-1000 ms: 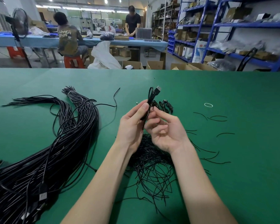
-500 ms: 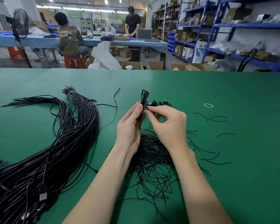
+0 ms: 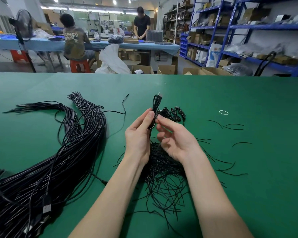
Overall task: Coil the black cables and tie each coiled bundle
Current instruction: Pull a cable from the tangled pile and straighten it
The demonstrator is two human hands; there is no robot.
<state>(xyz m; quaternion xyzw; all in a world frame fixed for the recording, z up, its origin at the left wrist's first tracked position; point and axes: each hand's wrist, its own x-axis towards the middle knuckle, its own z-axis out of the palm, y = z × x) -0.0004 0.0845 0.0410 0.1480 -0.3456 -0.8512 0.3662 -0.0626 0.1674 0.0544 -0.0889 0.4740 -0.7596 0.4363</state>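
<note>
Black coiled bundle [image 3: 154,112] is gripped upright above the green table [image 3: 248,186] by the left hand [image 3: 139,134]; right hand [image 3: 175,138], fingers loosely curled, pinches at its middle. A few tied bundles [image 3: 175,114] lie behind; most uncoiled cables [image 3: 55,162] remain.

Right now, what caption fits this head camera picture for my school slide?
Left hand holds a coiled black cable upright over the green table while the right hand ties it.

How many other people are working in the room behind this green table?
2: a seated person at the blue table's left, a standing person behind its middle. Shelving could hide more.
</note>
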